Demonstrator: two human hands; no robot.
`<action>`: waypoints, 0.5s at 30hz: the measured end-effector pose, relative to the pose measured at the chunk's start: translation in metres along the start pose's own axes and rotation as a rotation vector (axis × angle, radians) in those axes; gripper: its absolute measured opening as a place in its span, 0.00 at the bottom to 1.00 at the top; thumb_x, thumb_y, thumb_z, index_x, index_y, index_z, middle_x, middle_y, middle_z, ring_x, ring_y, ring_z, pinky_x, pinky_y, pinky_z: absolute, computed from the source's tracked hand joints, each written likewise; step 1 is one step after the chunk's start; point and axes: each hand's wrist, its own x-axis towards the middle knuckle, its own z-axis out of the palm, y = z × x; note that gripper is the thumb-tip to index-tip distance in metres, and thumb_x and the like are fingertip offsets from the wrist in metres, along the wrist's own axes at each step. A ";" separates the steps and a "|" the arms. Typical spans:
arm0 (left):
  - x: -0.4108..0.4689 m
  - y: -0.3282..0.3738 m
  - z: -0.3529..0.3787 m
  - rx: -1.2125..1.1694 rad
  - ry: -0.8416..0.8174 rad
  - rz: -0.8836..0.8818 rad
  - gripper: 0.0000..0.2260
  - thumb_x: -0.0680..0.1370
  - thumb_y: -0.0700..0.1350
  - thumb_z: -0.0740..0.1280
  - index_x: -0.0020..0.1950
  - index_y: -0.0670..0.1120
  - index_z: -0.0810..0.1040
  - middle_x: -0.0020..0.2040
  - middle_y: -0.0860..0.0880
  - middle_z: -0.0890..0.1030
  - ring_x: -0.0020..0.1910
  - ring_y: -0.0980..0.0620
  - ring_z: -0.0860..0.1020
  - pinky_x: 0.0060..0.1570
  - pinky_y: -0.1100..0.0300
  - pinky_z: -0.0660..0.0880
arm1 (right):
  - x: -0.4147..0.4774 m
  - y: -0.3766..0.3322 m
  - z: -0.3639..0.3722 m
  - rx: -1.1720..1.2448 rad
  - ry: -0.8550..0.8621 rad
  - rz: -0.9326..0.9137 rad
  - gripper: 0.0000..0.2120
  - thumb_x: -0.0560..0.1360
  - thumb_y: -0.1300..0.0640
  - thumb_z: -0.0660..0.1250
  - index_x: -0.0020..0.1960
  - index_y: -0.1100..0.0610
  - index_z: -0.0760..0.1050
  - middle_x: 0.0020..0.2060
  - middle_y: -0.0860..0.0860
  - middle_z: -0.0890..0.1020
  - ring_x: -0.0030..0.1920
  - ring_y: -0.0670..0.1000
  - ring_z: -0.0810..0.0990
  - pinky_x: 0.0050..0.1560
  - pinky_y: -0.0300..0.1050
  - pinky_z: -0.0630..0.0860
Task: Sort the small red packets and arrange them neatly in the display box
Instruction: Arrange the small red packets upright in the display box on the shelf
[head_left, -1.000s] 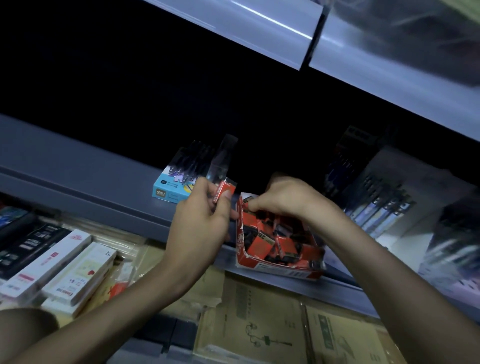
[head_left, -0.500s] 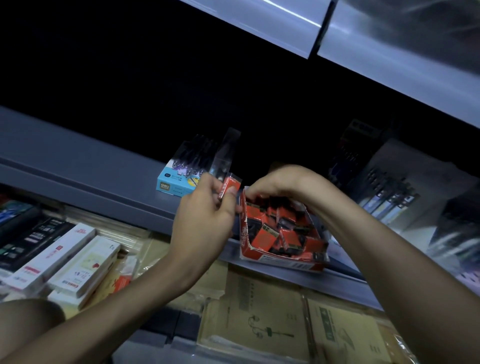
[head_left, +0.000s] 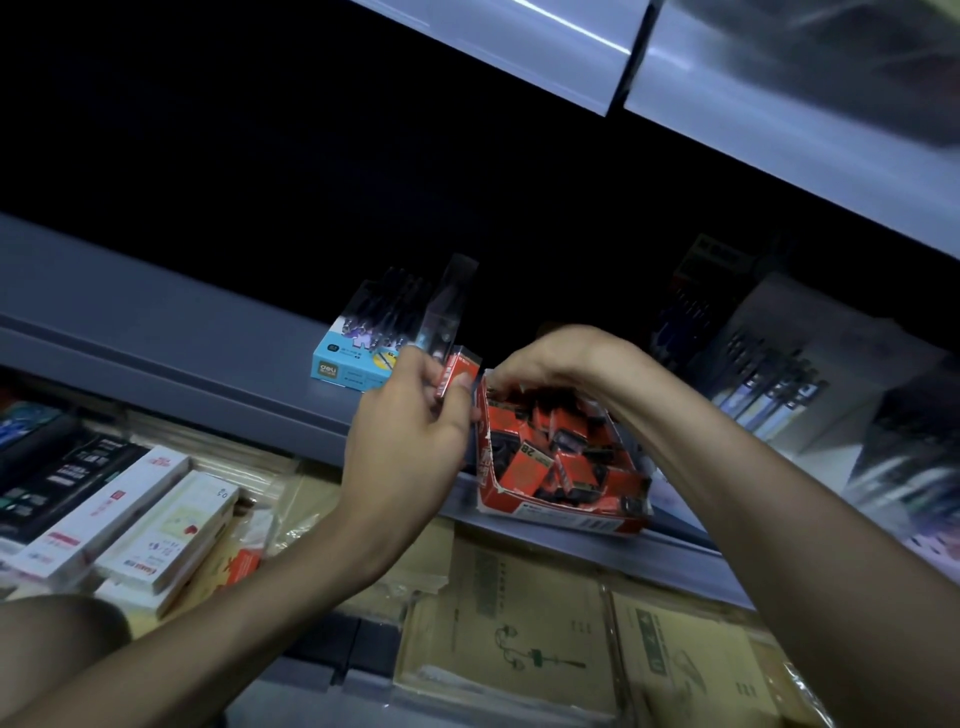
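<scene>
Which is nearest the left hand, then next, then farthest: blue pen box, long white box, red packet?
In the head view:
1. The red packet, pinched in the left hand.
2. The blue pen box, just behind on the shelf.
3. The long white box, far lower left.

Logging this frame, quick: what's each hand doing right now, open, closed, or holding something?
Left hand: pinching one red packet.
Right hand: fingers curled into the display box; grip cannot be told.

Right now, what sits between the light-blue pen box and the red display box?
In the head view, the left hand fills that stretch, pinching a small red packet just beside the display box's near wall.
</scene>
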 end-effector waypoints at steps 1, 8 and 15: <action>0.000 -0.001 0.000 0.001 0.001 0.002 0.10 0.84 0.54 0.65 0.45 0.52 0.71 0.37 0.52 0.86 0.31 0.50 0.82 0.37 0.42 0.81 | -0.001 0.000 0.000 0.028 -0.003 0.001 0.19 0.81 0.47 0.63 0.37 0.58 0.75 0.24 0.53 0.79 0.29 0.53 0.78 0.30 0.41 0.71; -0.003 0.002 -0.001 -0.030 -0.019 -0.014 0.09 0.84 0.52 0.65 0.47 0.50 0.72 0.38 0.50 0.86 0.34 0.53 0.84 0.41 0.42 0.81 | 0.002 0.011 -0.002 0.152 -0.076 0.008 0.14 0.79 0.48 0.66 0.43 0.59 0.76 0.35 0.55 0.80 0.34 0.55 0.78 0.36 0.43 0.72; -0.007 0.006 0.000 0.006 -0.021 -0.002 0.09 0.84 0.53 0.64 0.48 0.50 0.71 0.38 0.51 0.86 0.35 0.55 0.84 0.40 0.41 0.81 | -0.004 0.024 -0.008 0.313 -0.087 0.032 0.14 0.81 0.50 0.68 0.54 0.61 0.75 0.40 0.57 0.79 0.38 0.56 0.77 0.36 0.47 0.70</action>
